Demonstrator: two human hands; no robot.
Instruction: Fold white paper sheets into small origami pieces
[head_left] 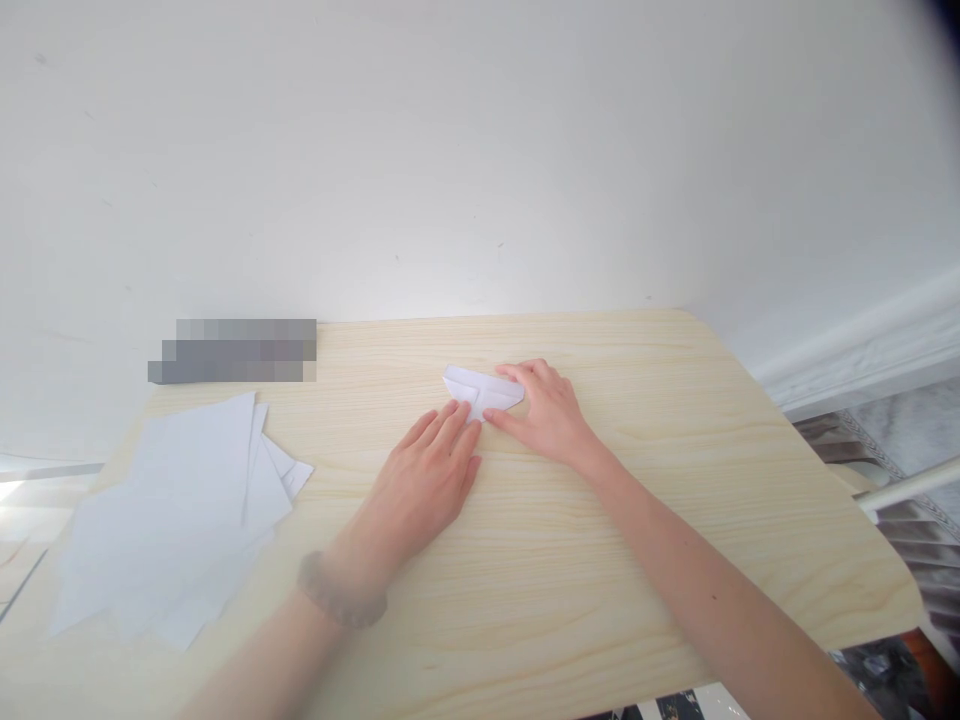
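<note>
A small piece of folded white paper (495, 388) lies on the wooden table (675, 420), with a long straight far edge and angled flaps towards me. My left hand (424, 470) rests flat, palm down, its outstretched fingertips touching the paper's near left part. My right hand (551, 410) grips the paper's right end, thumb on the near side and fingers at the far edge. The fingertips cover parts of the near edge and right end. A dark beaded bracelet (343, 592) circles my left wrist.
A loose stack of white paper sheets (187, 500) spreads over the table's left side. Behind it, a grey pixelated block (236, 352) hides something at the back left. A white wall (450, 150) stands along the far edge. The table's rounded right edge borders a pale rail (911, 485).
</note>
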